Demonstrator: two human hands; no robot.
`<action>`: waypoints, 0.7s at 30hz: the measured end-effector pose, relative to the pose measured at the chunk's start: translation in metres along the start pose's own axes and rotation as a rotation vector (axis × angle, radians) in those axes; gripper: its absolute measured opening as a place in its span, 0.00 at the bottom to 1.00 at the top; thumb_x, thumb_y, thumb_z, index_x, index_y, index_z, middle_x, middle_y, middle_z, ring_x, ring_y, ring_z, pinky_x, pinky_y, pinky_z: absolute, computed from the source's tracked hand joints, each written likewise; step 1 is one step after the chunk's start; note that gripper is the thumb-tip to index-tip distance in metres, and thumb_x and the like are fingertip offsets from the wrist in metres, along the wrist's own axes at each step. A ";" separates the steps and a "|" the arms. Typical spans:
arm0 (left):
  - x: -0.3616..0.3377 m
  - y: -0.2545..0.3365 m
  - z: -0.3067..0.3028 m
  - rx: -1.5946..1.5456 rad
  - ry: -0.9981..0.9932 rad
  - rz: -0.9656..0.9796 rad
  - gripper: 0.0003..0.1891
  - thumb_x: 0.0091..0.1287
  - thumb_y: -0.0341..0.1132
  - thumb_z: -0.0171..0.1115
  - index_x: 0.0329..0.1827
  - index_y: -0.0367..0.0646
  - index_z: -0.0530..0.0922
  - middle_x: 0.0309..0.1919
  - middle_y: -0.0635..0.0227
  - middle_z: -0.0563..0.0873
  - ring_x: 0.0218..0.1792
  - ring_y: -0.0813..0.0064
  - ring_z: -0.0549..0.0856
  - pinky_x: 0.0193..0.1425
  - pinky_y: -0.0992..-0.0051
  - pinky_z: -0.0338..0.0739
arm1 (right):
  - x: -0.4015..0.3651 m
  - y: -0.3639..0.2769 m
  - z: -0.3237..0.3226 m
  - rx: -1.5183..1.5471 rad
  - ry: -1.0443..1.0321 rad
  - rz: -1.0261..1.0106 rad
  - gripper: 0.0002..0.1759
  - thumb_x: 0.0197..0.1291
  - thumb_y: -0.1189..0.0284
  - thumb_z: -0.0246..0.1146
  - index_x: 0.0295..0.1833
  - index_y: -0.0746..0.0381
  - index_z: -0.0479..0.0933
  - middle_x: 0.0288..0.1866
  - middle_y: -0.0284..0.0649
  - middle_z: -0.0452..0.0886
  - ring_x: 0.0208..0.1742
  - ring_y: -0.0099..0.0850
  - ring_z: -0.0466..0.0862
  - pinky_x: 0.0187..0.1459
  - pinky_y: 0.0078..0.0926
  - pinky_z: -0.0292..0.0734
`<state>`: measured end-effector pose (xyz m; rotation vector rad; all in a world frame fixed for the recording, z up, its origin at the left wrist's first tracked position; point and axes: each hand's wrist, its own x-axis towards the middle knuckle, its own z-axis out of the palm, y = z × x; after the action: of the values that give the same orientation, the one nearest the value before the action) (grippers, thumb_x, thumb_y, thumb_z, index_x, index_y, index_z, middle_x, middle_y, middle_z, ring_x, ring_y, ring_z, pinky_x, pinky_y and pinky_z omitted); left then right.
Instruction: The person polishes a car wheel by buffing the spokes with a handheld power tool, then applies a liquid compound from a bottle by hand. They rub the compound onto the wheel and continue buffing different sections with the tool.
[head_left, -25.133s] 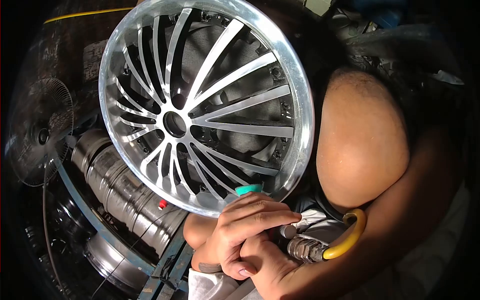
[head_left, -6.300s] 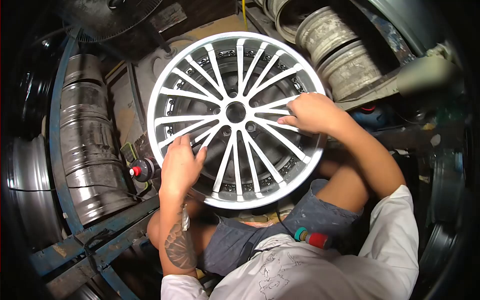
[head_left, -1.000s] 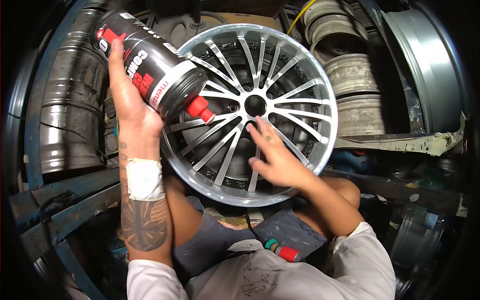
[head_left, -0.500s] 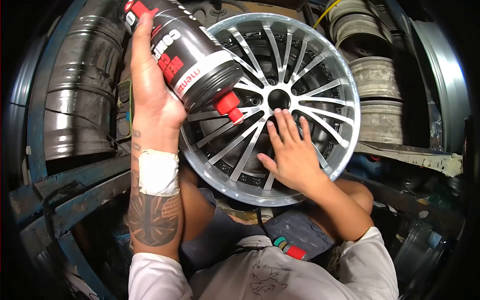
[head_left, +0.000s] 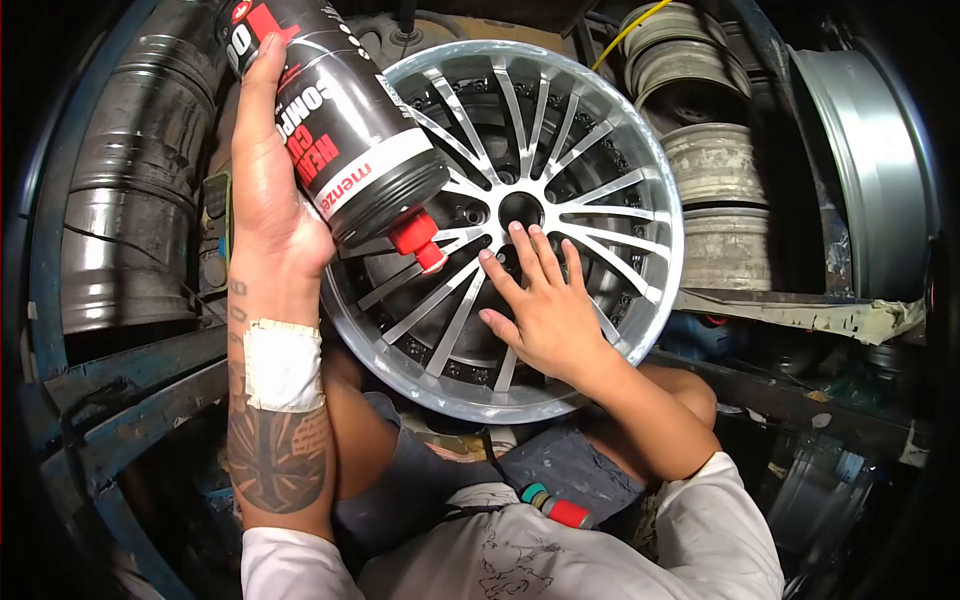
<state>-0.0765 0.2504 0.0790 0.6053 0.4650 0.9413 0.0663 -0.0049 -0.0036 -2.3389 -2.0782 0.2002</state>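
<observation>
My left hand (head_left: 270, 190) is wrapped round a large black bottle (head_left: 335, 110) with red and white lettering. The bottle is tipped, its red nozzle pointing down over the left part of a silver multi-spoke wheel rim (head_left: 655, 330). The rim lies face up above my lap, its round centre hole showing. My right hand (head_left: 545, 305) rests on the spokes just below that hole, fingers spread and holding nothing. A red and green cylindrical object (head_left: 553, 505) lies against my shirt at my waist.
Dark metallic rims (head_left: 135, 200) are stacked at the left. More dull rims (head_left: 715, 165) stand at the right, with a silver rim (head_left: 870, 170) beyond them. Blue metal frame bars (head_left: 140, 400) run along the left. A yellow cord (head_left: 632, 32) hangs at the top.
The whole view has shifted, so the rim, bottle and arms appear further left and slightly lower. The bottle stays in my left hand and my right hand stays on the spokes.
</observation>
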 end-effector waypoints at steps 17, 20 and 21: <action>-0.009 -0.001 0.012 -0.080 0.034 -0.012 0.17 0.79 0.49 0.63 0.56 0.44 0.82 0.39 0.63 0.91 0.36 0.68 0.92 0.42 0.63 0.91 | -0.017 -0.022 -0.003 0.025 -0.076 -0.080 0.42 0.71 0.44 0.62 0.82 0.57 0.69 0.87 0.56 0.59 0.88 0.51 0.57 0.83 0.64 0.46; -0.004 -0.003 0.013 0.015 0.035 0.031 0.16 0.78 0.48 0.64 0.54 0.44 0.83 0.36 0.67 0.91 0.33 0.72 0.91 0.39 0.68 0.90 | -0.009 -0.014 -0.005 -0.012 -0.016 -0.021 0.40 0.72 0.46 0.62 0.80 0.58 0.70 0.87 0.57 0.59 0.88 0.51 0.58 0.83 0.63 0.48; -0.004 -0.003 0.016 0.027 0.051 0.040 0.16 0.78 0.48 0.64 0.54 0.44 0.83 0.36 0.67 0.91 0.32 0.72 0.91 0.39 0.69 0.90 | -0.014 -0.017 -0.001 0.002 -0.026 -0.055 0.39 0.72 0.45 0.61 0.80 0.58 0.71 0.87 0.56 0.60 0.88 0.51 0.58 0.83 0.63 0.48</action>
<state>-0.0668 0.2406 0.0891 0.6182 0.5138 0.9918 0.0477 -0.0163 0.0002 -2.2866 -2.1502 0.2342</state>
